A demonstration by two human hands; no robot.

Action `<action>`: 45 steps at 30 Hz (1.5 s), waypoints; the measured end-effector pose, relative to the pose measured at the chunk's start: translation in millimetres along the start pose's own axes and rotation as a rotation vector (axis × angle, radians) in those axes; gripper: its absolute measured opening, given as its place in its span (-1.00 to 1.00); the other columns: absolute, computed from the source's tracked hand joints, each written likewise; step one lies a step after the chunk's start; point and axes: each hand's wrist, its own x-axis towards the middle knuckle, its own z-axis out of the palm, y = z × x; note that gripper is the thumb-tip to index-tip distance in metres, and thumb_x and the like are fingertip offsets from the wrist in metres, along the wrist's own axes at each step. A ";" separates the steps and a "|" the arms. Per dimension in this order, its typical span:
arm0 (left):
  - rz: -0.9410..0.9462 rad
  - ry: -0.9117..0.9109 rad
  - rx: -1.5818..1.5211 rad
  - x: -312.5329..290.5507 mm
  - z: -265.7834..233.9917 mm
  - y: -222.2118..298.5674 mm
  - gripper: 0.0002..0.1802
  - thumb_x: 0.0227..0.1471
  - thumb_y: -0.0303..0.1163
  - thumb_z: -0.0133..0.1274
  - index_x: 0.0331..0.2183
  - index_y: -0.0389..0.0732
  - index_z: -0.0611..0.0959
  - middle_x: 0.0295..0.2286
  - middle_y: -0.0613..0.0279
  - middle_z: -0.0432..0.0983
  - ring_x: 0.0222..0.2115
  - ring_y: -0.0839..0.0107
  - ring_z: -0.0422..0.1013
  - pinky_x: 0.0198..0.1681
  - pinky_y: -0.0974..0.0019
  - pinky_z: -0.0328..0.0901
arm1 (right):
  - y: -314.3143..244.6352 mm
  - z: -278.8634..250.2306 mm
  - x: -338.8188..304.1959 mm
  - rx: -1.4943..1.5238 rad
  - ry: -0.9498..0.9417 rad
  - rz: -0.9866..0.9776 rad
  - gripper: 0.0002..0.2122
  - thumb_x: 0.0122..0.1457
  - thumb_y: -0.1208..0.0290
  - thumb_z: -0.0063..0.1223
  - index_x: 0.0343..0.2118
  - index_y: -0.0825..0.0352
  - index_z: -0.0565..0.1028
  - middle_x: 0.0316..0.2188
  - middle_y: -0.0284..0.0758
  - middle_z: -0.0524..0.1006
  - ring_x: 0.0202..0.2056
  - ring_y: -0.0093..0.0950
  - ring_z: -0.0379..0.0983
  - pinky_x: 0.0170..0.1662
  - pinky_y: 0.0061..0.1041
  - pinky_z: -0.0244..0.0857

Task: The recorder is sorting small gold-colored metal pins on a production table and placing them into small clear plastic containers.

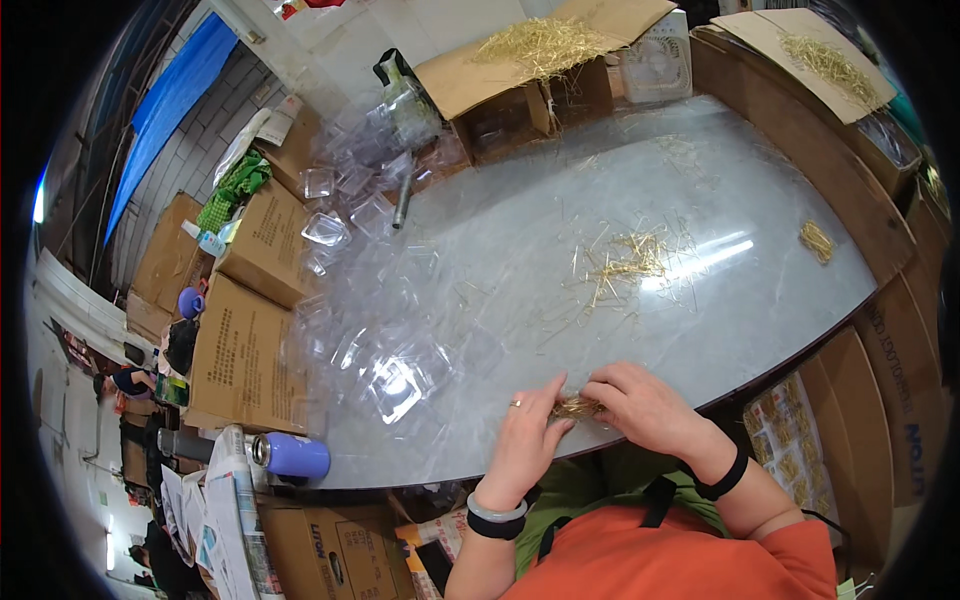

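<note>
At the table's near edge my two hands meet over a small bundle of thin gold-coloured wire pins (pixel 577 408). My left hand (pixel 527 432) pinches the bundle's left end between thumb and fingers. On the other end the fingers of my right hand (pixel 645 408) are curled round it. Farther up the grey table (pixel 520 290) lies a loose, tangled pile of the same gold pins (pixel 635 262). Another small gathered bundle (pixel 816 242) rests by the right edge. Clear plastic boxes (pixel 395 375) spread over the table's left side, close to my left hand.
Cardboard boxes (pixel 250 355) line the left side, with a purple bottle (pixel 292 455) at the near left corner. At the back, gold pins (pixel 540 48) heap on a box flap beside a white fan (pixel 655 65). Cardboard (pixel 800 150) walls the right edge. A dark rod (pixel 402 203) lies among the plastic.
</note>
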 end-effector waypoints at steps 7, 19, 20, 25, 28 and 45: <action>0.144 0.077 0.006 2.2 5.4 -4.7 -0.24 0.03 -0.56 0.23 0.27 -0.21 0.40 -0.08 -0.04 0.55 0.01 0.00 0.40 0.12 0.08 0.30 | -4.0 0.5 7.9 -0.166 0.129 -0.058 -0.52 0.04 0.42 0.31 0.06 0.30 0.46 -0.06 -0.19 0.50 0.06 -0.17 0.40 0.13 -0.23 0.31; 0.035 0.126 0.172 -10.0 10.1 -1.1 -0.75 0.10 -0.58 0.15 -0.13 -0.34 0.60 -0.28 -0.05 0.49 -0.30 -0.07 0.47 -0.21 0.04 0.38 | -2.4 -3.6 6.1 0.052 0.032 -0.092 -0.57 0.07 0.61 0.13 0.06 0.35 0.44 0.05 -0.17 0.46 0.10 -0.15 0.38 0.14 -0.24 0.34; 0.058 0.121 0.144 -9.4 10.5 -5.2 -0.73 0.11 -0.59 0.14 -0.11 -0.34 0.60 -0.27 -0.05 0.49 -0.30 -0.06 0.47 -0.21 0.06 0.39 | -3.1 -4.6 5.8 0.079 0.034 -0.083 -0.55 0.06 0.62 0.12 0.07 0.36 0.43 0.07 -0.15 0.44 0.12 -0.13 0.37 0.15 -0.23 0.34; 0.024 0.086 -0.205 -5.2 10.1 1.4 -0.59 0.12 -0.59 0.13 0.04 -0.32 0.56 -0.20 -0.05 0.52 -0.24 0.01 0.51 -0.16 0.13 0.42 | 3.9 -1.8 0.3 0.124 0.016 -0.009 -0.51 0.04 0.57 0.14 0.10 0.38 0.39 0.16 -0.08 0.37 0.18 -0.05 0.32 0.20 -0.19 0.32; 0.088 0.087 -0.092 -5.9 9.6 1.5 -0.48 0.09 -0.48 0.22 0.10 -0.31 0.53 -0.09 -0.05 0.49 -0.08 0.00 0.46 0.00 0.08 0.37 | 9.2 2.9 -0.8 0.122 0.008 -0.027 -0.49 0.04 0.50 0.20 0.11 0.39 0.39 0.17 -0.08 0.37 0.19 -0.04 0.31 0.21 -0.16 0.29; 0.207 0.052 0.096 13.6 44.8 0.7 -0.28 0.01 -0.36 0.31 0.17 -0.36 0.43 0.07 -0.13 0.36 0.18 -0.17 0.24 0.27 -0.10 0.17 | 4.8 -5.0 -16.9 0.047 0.226 0.157 -0.56 0.01 0.47 0.33 0.00 0.31 0.51 -0.08 -0.16 0.49 -0.03 -0.14 0.39 0.05 -0.21 0.32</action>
